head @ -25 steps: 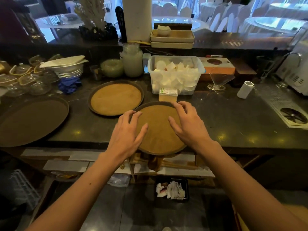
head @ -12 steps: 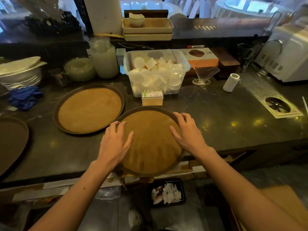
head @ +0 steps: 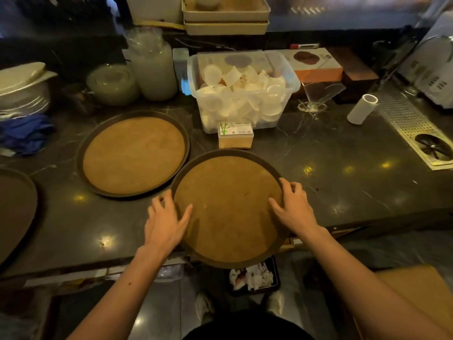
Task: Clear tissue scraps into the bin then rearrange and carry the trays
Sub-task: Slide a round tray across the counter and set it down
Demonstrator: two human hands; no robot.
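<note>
A round brown tray (head: 228, 204) with a dark rim lies on the black counter, its near part sticking out past the front edge. My left hand (head: 165, 223) grips its left rim, thumb on the tray's surface. My right hand (head: 293, 209) grips the right rim the same way. A second round tray (head: 133, 153) lies flat to the left, and part of a darker third tray (head: 14, 207) shows at the far left. On the floor below the counter edge, a small black bin (head: 255, 277) holds white tissue scraps.
Just behind the held tray stands a small toothpick box (head: 235, 134), then a clear tub of plastic cups (head: 242, 90). A white roll (head: 362, 109) and a metal drain grate (head: 414, 133) sit right. Jars, stacked plates and a blue cloth (head: 25, 134) crowd the back left.
The view has tipped down and closer to the counter. Both hands have slid outward from the tray's surface to its rims; the tray stays over the counter edge.
</note>
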